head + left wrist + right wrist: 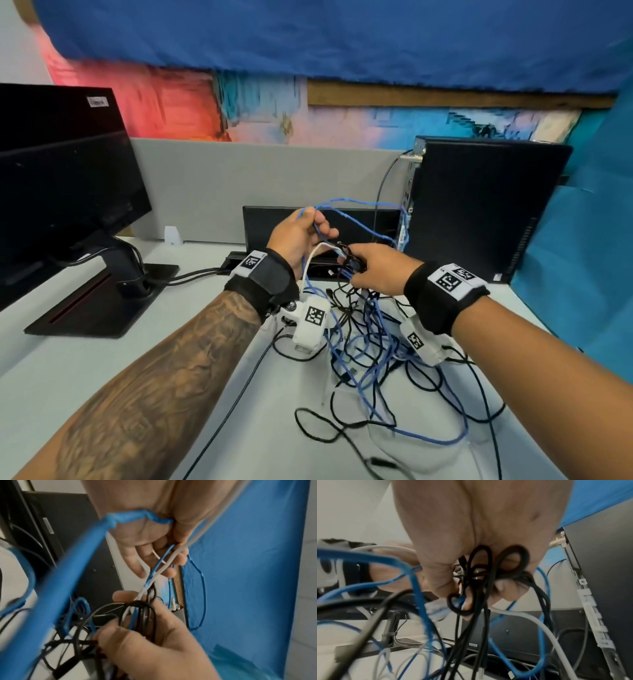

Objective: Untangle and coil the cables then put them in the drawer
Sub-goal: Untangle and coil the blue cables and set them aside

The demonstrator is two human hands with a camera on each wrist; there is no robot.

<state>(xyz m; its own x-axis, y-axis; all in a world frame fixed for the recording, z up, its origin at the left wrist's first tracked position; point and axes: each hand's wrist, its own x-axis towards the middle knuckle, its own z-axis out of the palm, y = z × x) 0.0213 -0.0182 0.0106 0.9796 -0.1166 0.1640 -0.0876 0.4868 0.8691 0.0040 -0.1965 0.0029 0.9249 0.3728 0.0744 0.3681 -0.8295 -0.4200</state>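
A tangle of blue, black and white cables (373, 346) lies on the white desk (85, 370) and rises to both hands. My left hand (301, 236) is raised above the desk and pinches a blue cable (159, 561), with a white cable (173, 555) running through its fingers. My right hand (373, 270), just to its right and lower, grips a knot of black cable loops (481, 577) mixed with blue strands. A long blue loop (363, 209) arcs from the left hand toward the computer tower. No drawer is in view.
A black monitor (65, 181) on its stand base (99, 305) fills the left. A black computer tower (479, 209) stands at the right, a black box (270, 222) behind the hands, and a grey partition (212, 185) at the back.
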